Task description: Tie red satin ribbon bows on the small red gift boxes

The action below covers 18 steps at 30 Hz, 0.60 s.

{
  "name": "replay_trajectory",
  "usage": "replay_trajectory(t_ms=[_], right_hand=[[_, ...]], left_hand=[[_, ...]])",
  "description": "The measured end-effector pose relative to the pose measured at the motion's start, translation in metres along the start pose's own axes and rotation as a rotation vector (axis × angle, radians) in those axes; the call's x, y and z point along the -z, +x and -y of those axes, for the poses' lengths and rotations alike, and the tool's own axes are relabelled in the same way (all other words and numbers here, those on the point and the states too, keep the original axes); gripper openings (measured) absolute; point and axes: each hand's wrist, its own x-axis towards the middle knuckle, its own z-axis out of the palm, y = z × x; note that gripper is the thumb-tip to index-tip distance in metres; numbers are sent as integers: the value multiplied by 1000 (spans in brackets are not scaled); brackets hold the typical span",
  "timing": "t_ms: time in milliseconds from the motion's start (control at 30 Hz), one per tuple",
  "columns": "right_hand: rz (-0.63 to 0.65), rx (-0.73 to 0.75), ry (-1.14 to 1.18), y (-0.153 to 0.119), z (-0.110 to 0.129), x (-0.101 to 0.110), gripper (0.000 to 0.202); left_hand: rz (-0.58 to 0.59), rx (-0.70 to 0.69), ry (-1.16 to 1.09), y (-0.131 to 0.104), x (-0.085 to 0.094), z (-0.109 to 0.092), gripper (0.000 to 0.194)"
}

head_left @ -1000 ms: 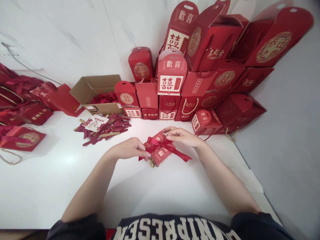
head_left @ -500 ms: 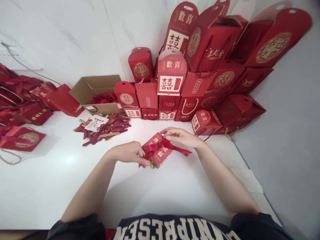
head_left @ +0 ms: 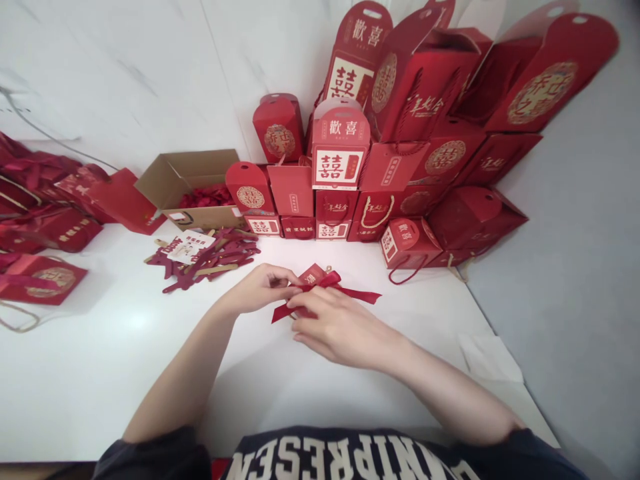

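Observation:
A small red gift box (head_left: 313,274) with pale characters lies on the white table in front of me, mostly hidden under my hands. A dark red satin ribbon (head_left: 357,294) is tied in a bow across its top, one tail reaching right and another lower left. My left hand (head_left: 265,288) pinches the ribbon at the bow's left side with thumb and forefinger. Over the front of the box, my right hand (head_left: 337,325) closes thumb and forefinger on the ribbon near the same spot, its other fingers loosely curled.
Behind stand stacked red gift boxes (head_left: 340,167), reaching toward the right wall. An open cardboard box (head_left: 210,217) holds red ribbon pieces. Dark red tags (head_left: 225,257) lie heaped before it. More ribboned red boxes (head_left: 55,280) sit at the left.
My right hand has come from the box's far right corner over its front to the ribbon. My left hand has moved up from the lower left corner to the bow.

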Motion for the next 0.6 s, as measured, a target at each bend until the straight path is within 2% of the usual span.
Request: replay_trajectory(t_ms=[133,200,267,367,600], right_hand=[[35,3,-222,5,4,-27,25],[49,-12,-241,6,2,-32,27],[54,-25,-188,6,0,-30,31],[79,-35,-22,2,-3,-15,36],[277,23,371,-15,-17,32,41]], left_hand=[[-69,-10,-105,2,-1,4,28],[-88,-14,-158,2,-1,3,28],[-58,3,-198,1,-2,2,31],[-34,14,-131,1,-2,2,36],[-132,7,196,2,-3,6,49]])
